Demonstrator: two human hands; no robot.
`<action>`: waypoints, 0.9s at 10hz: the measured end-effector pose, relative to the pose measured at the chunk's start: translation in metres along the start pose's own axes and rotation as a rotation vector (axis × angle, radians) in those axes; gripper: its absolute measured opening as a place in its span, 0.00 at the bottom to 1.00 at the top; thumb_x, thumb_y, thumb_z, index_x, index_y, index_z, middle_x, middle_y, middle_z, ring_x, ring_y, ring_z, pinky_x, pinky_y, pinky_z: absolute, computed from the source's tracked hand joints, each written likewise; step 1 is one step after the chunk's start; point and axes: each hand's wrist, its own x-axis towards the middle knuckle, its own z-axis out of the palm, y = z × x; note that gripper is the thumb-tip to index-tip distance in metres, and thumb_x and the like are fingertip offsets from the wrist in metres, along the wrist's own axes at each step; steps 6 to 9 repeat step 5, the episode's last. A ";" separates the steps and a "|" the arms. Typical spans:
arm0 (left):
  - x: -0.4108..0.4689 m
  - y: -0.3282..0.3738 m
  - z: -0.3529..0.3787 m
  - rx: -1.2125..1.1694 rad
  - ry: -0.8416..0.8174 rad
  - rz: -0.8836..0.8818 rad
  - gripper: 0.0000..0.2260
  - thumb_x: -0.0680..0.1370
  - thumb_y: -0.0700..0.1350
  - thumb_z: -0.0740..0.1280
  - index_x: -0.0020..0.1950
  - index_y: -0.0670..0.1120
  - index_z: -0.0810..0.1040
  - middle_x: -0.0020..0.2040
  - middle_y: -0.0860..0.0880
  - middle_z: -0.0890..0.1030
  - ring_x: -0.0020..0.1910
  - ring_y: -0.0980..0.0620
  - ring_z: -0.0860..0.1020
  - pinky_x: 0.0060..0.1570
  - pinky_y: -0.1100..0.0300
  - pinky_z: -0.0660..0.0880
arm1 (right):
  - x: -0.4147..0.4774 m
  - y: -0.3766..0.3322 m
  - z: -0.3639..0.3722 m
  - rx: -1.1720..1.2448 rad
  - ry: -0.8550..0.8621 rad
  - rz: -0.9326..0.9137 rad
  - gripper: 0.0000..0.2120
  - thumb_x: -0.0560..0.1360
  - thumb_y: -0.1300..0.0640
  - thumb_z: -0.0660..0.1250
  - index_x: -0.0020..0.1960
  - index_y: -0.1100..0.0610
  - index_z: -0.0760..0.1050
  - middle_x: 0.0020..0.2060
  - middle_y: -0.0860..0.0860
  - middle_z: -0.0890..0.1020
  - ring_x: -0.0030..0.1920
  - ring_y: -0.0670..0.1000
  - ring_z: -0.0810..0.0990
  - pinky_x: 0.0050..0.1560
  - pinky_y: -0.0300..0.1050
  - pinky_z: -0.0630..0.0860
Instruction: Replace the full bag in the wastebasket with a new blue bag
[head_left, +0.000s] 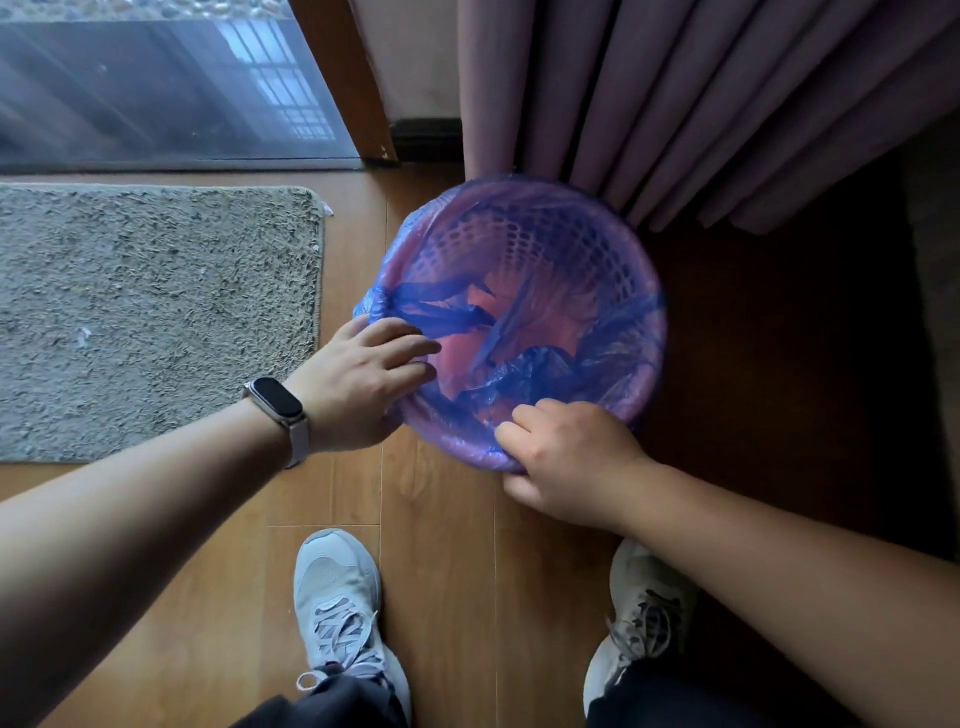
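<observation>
Now: round pink lattice plastic wastebasket, centre frame, lined with a thin blue plastic bag.
Your left hand, fingers nearly straight, steadies the left rim; your right hand pinches the bag's edge at the lower rim, probably to seat it.

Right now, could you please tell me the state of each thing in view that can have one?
blue bag: lining the wastebasket, edge folded over the rim, crumpled inside.
wastebasket: upright on the floor, lined.
left hand: fingers resting on the bag at the left rim.
right hand: pinching the bag over the near rim.
smartwatch: on left wrist, screen dark.
curtain: hanging down to the floor.
rug: lying flat.
</observation>
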 end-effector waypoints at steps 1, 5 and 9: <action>-0.005 0.003 -0.017 0.022 -0.094 -0.087 0.23 0.64 0.47 0.68 0.60 0.49 0.79 0.67 0.47 0.76 0.65 0.42 0.72 0.69 0.40 0.61 | -0.001 -0.001 -0.020 0.023 -0.023 0.005 0.15 0.69 0.45 0.66 0.43 0.57 0.74 0.39 0.54 0.77 0.38 0.58 0.75 0.35 0.51 0.69; 0.038 0.065 -0.225 -0.033 -0.053 -0.166 0.21 0.73 0.55 0.66 0.63 0.49 0.78 0.69 0.44 0.74 0.67 0.41 0.73 0.67 0.39 0.66 | -0.059 0.003 -0.224 0.080 0.077 0.250 0.23 0.73 0.40 0.58 0.56 0.56 0.76 0.48 0.53 0.79 0.50 0.57 0.76 0.49 0.51 0.70; 0.038 0.065 -0.225 -0.033 -0.053 -0.166 0.21 0.73 0.55 0.66 0.63 0.49 0.78 0.69 0.44 0.74 0.67 0.41 0.73 0.67 0.39 0.66 | -0.059 0.003 -0.224 0.080 0.077 0.250 0.23 0.73 0.40 0.58 0.56 0.56 0.76 0.48 0.53 0.79 0.50 0.57 0.76 0.49 0.51 0.70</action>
